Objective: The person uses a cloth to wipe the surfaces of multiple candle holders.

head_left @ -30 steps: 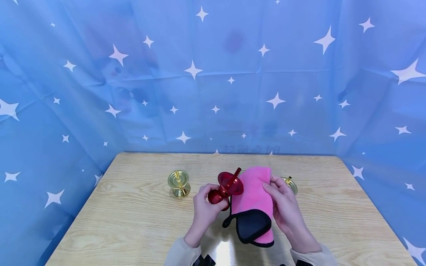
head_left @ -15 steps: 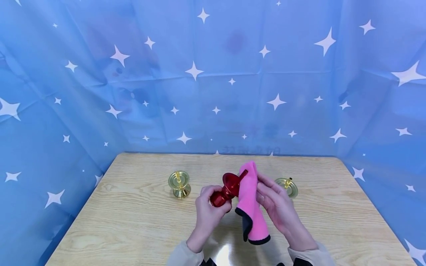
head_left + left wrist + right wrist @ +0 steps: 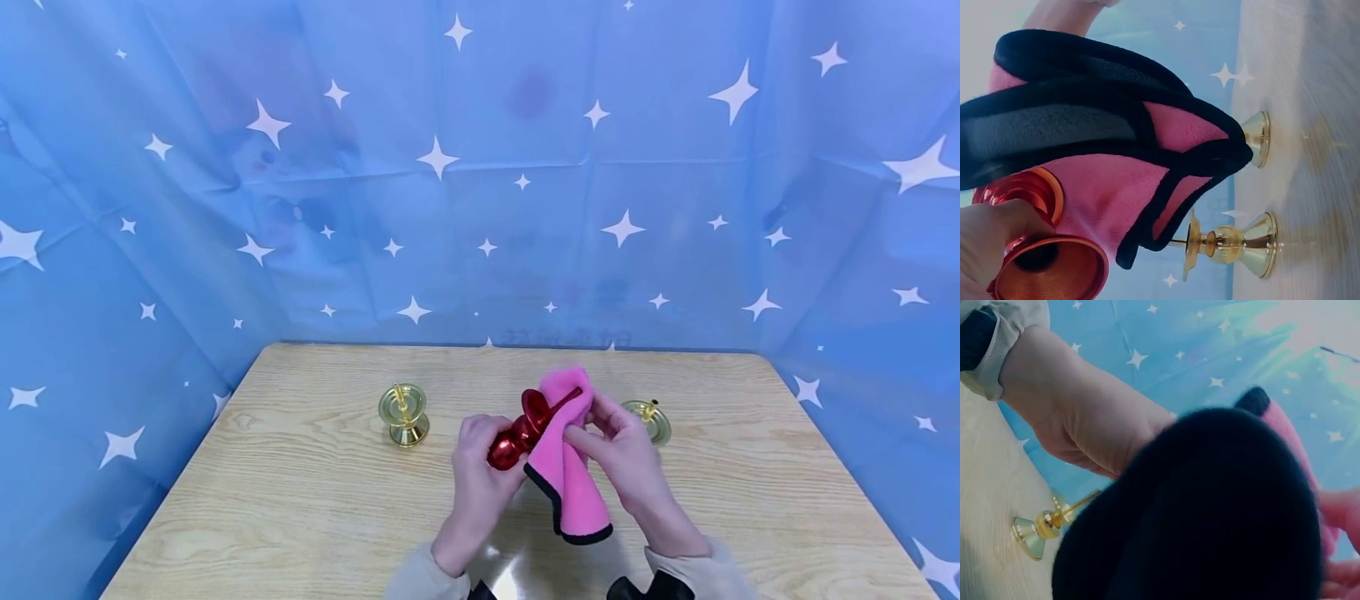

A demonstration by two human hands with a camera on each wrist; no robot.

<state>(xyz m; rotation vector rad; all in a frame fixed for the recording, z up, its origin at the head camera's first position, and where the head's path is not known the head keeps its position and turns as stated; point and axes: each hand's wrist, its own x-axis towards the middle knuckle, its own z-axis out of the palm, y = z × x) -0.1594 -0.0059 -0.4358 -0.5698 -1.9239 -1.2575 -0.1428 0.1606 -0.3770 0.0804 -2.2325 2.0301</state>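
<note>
A shiny red candle holder (image 3: 506,450), with a flared dish and a thin stem, is tilted to the right above the table. My left hand (image 3: 476,492) grips it by the base end; the left wrist view shows the hollow underside of its base (image 3: 1072,265). In my right hand (image 3: 633,471) is a pink cloth (image 3: 573,475) with black edging, pinched and folded around the holder's stem. The cloth's lower part hangs down in a point. Seen from the right wrist, its dark side (image 3: 1204,506) hides most of the holder and fingers.
On the light wooden table (image 3: 285,492), a gold candle holder (image 3: 405,417) stands to the left of my hands. Another gold holder (image 3: 651,419) stands behind my right hand, partly covered by it. A blue star-patterned curtain (image 3: 517,208) closes off the back and sides.
The cloth, spread flat beside the red candle holder earlier, has moved left and now wraps its stem. My left hand has shifted slightly right, tipping the holder further toward the cloth.
</note>
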